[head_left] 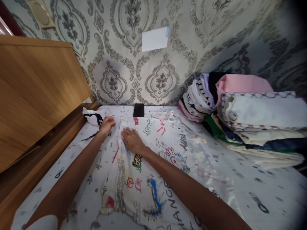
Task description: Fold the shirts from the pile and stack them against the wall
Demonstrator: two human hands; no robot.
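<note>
A white garment [153, 140] with colourful drawings and lettering lies spread over a white patterned sheet [88, 185]. My right hand [131, 140] rests flat near the garment's upper left corner, fingers stretched out and holding nothing. Just left of that corner, my left hand [107, 125] is over the sheet with its fingers bent; whether anything is between them is too small to tell. Beside the left hand lies a crumpled white and black cloth [93, 117]. A black flat object [138, 110] sits just beyond the garment's far edge.
Piles of folded clothes stand at the right, with a pink cloth [244, 84] and a white cloth [268, 111] on top. A wooden panel [40, 92] leans in at the left. Patterned wallpaper rises behind, bearing a white paper [154, 40].
</note>
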